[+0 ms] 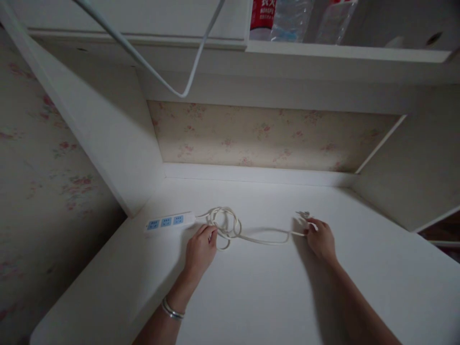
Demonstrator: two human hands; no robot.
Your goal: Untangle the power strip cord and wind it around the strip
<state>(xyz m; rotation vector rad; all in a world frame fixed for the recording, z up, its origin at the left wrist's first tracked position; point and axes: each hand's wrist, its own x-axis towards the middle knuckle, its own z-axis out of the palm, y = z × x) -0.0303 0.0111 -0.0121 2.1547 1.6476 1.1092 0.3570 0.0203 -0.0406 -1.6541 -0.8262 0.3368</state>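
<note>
A white power strip with blue sockets lies on the white desk, at the back left. Its white cable is loosely coiled beside it and runs right to the plug. My left hand rests on the coil, with its fingers curled on the cable. My right hand pinches the cable just short of the plug. A silver bracelet sits on my left wrist.
The desk stands in an alcove with flowered wallpaper behind it and white side panels. A shelf above carries plastic bottles. A white wire hanger hangs overhead at the left.
</note>
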